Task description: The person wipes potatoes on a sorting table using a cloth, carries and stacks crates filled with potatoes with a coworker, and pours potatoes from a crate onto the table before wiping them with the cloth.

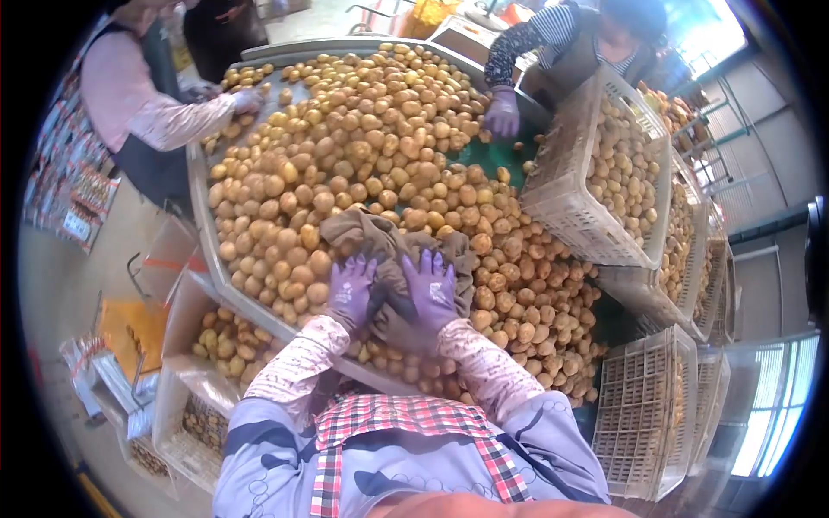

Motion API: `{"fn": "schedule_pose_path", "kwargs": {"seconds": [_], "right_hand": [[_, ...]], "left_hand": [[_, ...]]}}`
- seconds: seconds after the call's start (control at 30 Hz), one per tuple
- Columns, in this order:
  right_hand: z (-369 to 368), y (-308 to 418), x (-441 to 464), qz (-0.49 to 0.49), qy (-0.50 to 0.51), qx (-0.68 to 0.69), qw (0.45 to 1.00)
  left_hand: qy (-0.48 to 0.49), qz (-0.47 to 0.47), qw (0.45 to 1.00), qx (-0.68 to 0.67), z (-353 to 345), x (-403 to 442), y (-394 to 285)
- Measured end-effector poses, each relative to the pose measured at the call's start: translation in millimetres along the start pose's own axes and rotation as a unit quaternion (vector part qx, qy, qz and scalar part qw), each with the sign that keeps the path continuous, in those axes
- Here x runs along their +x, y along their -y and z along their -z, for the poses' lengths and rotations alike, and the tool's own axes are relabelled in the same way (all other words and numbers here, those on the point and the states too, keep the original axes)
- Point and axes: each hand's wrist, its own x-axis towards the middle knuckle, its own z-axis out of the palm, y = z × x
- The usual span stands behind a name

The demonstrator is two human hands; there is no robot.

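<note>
A crumpled brown cloth [358, 228] lies on a heap of round, yellow-brown produce [345, 142] at the near side of a large sorting table [210, 231]. In a purple glove, my left hand [351, 292] rests on the left part of the cloth with its fingers spread. My right hand [430, 289], gloved in the same purple, lies on the cloth's right part, fingers also apart. The palms and what is under the cloth are hidden. The produce surrounds the cloth on its visible sides.
Plastic crates [566, 203] of produce stand along the right side, with a slatted crate [643, 406] nearer me. A box of produce [220, 337] is below the table's left edge. Across the table, one co-worker's gloved hand [503, 114] and another's hand [249, 100] reach over the heap.
</note>
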Motion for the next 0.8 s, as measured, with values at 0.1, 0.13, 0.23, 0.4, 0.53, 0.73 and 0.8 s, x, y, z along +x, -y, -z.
{"fn": "schedule_pose_path", "kwargs": {"seconds": [0.1, 0.13, 0.23, 0.4, 0.53, 0.73, 0.8], "right_hand": [[-8.6, -13.7, 55.5, -0.048, 0.024, 0.062, 0.997], [-2.8, -11.1, 79.0, -0.059, 0.008, 0.048, 0.997], [-9.2, -2.4, 135.4, -0.066, -0.083, 0.018, 0.994], [-16.8, -22.4, 183.6, -0.007, -0.111, 0.058, 0.992], [-50.4, -26.7, 170.0, 0.006, -0.238, 0.030, 0.971], [-12.7, -40.4, 44.2, -0.017, -0.041, 0.198, 0.979], [-10.2, -64.2, 7.4, -0.013, -0.075, 0.279, 0.957]], "left_hand": [[-0.053, 0.001, 0.999, -0.006, 34.8, 50.6, 8.7], [-0.054, 0.025, 0.998, 0.037, 38.9, 73.9, 14.5], [-0.101, 0.065, 0.993, 0.000, 52.4, 134.2, 34.2], [-0.090, 0.125, 0.986, 0.069, 55.8, 175.5, 47.9], [-0.129, 0.107, 0.985, 0.036, 50.0, 149.2, 34.9], [-0.114, 0.012, 0.984, -0.134, 42.7, 46.4, -5.9], [-0.151, -0.105, 0.972, -0.145, 22.3, 22.5, -21.6]]}}
